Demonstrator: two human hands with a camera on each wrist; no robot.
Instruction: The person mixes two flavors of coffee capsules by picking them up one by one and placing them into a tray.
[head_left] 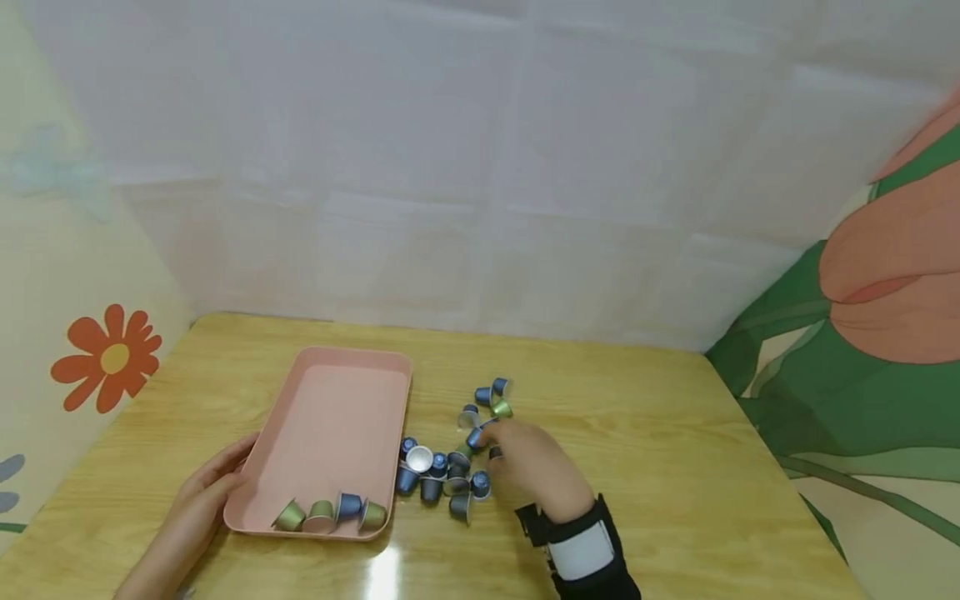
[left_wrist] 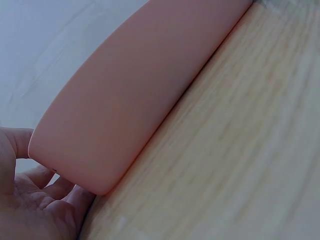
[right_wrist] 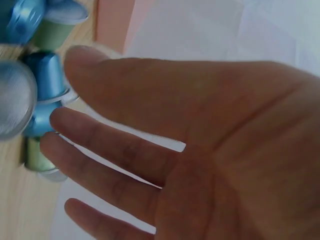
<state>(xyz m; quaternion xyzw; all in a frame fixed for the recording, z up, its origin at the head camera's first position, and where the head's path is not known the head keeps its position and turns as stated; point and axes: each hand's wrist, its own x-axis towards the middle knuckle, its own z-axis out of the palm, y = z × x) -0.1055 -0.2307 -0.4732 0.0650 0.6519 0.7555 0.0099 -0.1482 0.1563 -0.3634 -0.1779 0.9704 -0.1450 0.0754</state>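
A creased white sheet (head_left: 510, 167) stands behind the wood-grain table (head_left: 660, 467). An orange-red flower (head_left: 112, 358) with a yellow centre marks the left wall (head_left: 52, 275). Pink petals (head_left: 900, 267) and green leaves (head_left: 862, 408) show on the right.

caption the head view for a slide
Left hand holds pink tray with four coffee capsules; right hand at loose blue capsule.

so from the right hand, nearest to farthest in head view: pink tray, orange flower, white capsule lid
1. White capsule lid, left of the right hand.
2. Pink tray, left of that lid.
3. Orange flower, on the left wall.
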